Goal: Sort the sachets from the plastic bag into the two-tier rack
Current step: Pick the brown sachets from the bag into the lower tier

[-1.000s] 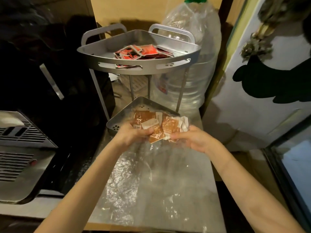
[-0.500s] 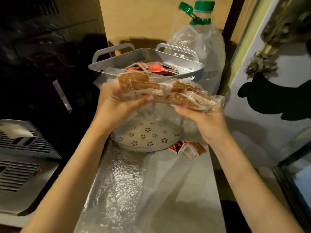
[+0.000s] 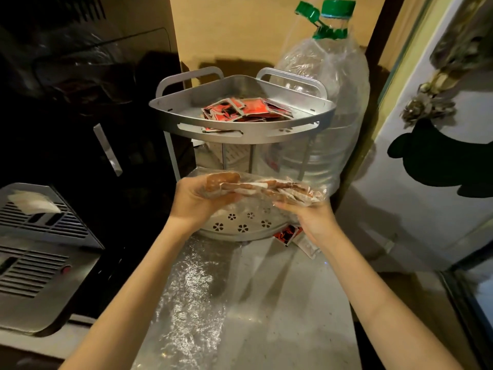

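A grey two-tier corner rack [image 3: 170, 121] stands at the back of the counter. Its top tier holds a pile of red sachets [image 3: 246, 110]. The lower tier [image 3: 240, 227] shows a bare perforated floor. Both hands hold a clear plastic bag of brown sachets [image 3: 266, 188] level, just above the lower tier. My left hand [image 3: 198, 200] grips the bag's left end. My right hand [image 3: 310, 218] supports its right end from below. Two loose sachets [image 3: 292, 236] lie on the counter beside the rack's base.
A large clear water bottle [image 3: 330, 84] with a green cap stands right behind the rack. A dark appliance [image 3: 80, 108] and a grey vented machine [image 3: 34, 252] fill the left side. A white door [image 3: 426, 182] closes the right. The counter [image 3: 280, 303] is covered in clear film.
The bag of brown sachets, raised in front of the top tier half a second ago, has come down to just above the lower tier. The top tier's red sachets show fully again.
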`<control>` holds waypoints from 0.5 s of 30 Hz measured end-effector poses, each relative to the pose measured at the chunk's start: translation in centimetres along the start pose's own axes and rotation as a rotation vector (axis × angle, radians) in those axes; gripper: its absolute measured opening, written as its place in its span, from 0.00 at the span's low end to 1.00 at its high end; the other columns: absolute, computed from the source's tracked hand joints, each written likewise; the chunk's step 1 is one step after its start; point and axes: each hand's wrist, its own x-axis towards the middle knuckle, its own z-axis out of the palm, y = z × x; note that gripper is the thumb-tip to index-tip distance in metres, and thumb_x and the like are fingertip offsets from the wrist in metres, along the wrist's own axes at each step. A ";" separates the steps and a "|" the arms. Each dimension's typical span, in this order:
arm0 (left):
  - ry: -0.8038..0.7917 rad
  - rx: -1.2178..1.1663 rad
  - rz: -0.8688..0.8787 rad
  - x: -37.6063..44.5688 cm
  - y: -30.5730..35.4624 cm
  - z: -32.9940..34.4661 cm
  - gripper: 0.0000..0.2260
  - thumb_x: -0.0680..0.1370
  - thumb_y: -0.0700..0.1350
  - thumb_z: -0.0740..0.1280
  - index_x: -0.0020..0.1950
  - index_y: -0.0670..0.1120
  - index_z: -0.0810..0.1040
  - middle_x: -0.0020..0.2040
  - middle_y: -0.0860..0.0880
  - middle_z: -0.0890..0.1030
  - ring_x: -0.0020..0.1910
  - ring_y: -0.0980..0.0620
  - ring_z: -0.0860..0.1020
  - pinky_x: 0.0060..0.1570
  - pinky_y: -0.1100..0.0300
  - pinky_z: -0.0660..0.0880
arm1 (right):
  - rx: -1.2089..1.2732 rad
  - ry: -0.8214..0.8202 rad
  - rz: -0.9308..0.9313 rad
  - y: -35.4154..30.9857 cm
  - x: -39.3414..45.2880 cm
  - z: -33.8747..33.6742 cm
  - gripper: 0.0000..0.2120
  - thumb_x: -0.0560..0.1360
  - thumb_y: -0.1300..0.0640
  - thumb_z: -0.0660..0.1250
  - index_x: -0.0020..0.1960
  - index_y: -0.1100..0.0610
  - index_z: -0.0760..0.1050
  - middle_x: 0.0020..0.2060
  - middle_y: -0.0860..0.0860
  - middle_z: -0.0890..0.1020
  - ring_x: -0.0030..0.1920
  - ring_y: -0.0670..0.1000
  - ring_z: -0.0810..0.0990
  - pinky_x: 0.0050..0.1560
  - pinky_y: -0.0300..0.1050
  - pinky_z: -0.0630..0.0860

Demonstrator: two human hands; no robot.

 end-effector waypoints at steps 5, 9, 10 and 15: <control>-0.028 -0.058 -0.173 -0.5 -2.5 0.7 0.14 0.64 0.33 0.74 0.49 0.37 0.81 0.36 0.64 0.83 0.42 0.62 0.82 0.45 0.70 0.75 | -0.102 -0.030 0.072 1.3 0.8 -0.7 0.15 0.61 0.73 0.74 0.41 0.56 0.80 0.34 0.48 0.86 0.38 0.47 0.84 0.46 0.45 0.81; 0.026 -0.058 -0.409 -0.2 -4.4 1.0 0.11 0.64 0.38 0.76 0.42 0.49 0.80 0.31 0.64 0.82 0.35 0.68 0.80 0.40 0.73 0.75 | -0.124 -0.043 0.185 2.2 2.4 -0.8 0.27 0.57 0.63 0.78 0.55 0.68 0.77 0.49 0.61 0.83 0.51 0.54 0.83 0.55 0.49 0.78; 0.035 -0.072 -0.452 0.0 -4.7 1.1 0.11 0.64 0.38 0.76 0.43 0.48 0.80 0.31 0.62 0.82 0.34 0.68 0.80 0.40 0.73 0.76 | -0.126 -0.058 0.223 2.3 2.9 -0.8 0.30 0.56 0.60 0.80 0.56 0.67 0.76 0.51 0.61 0.83 0.53 0.54 0.82 0.56 0.49 0.78; 0.031 -0.142 -0.515 1.8 -4.8 1.2 0.11 0.68 0.33 0.71 0.50 0.41 0.80 0.34 0.58 0.83 0.33 0.64 0.80 0.31 0.74 0.74 | -0.150 -0.180 0.317 2.2 5.4 -1.1 0.21 0.60 0.60 0.77 0.53 0.56 0.79 0.49 0.53 0.85 0.53 0.54 0.82 0.55 0.48 0.77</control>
